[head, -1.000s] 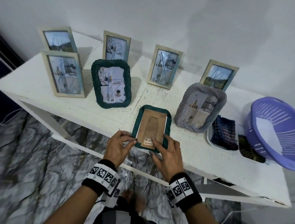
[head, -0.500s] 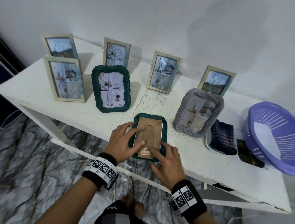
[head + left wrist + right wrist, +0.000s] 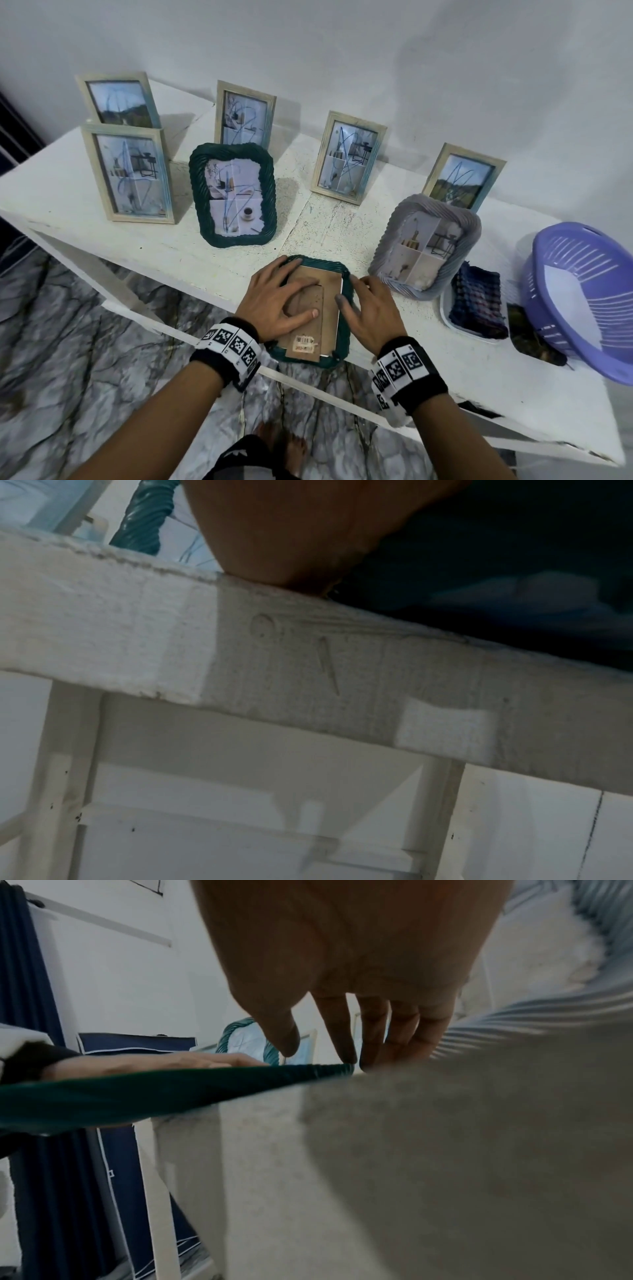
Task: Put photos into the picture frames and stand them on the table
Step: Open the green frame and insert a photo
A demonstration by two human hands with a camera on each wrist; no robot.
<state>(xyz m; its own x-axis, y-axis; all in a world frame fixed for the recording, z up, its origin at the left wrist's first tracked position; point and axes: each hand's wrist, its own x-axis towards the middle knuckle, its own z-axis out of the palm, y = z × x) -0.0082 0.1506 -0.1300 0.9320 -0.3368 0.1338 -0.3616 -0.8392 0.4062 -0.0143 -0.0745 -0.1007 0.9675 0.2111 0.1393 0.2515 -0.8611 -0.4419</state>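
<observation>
A dark green woven picture frame (image 3: 344, 334) lies face down at the table's front edge, its brown backing board (image 3: 329, 301) with a barcode sticker facing up. My left hand (image 3: 274, 303) lies flat on the backing with fingers spread and presses it down. My right hand (image 3: 371, 310) rests at the frame's right side, thumb on the green rim, fingers straight by the far right corner. The right wrist view shows those fingers (image 3: 342, 1031) touching the green rim (image 3: 171, 1093), with my left hand (image 3: 154, 1062) flat on top. The photo side of the frame is hidden.
Several filled frames stand on the white table (image 3: 171, 253): a green one (image 3: 233, 195) behind left, a grey one (image 3: 424, 246) just right of my right hand. Farther right are a white tray with checked cloth (image 3: 476, 305) and a purple basket (image 3: 582, 301).
My left hand has slid from the frame's left edge onto the backing and lies flat there. My right hand has moved from the frame's near end to its right rim.
</observation>
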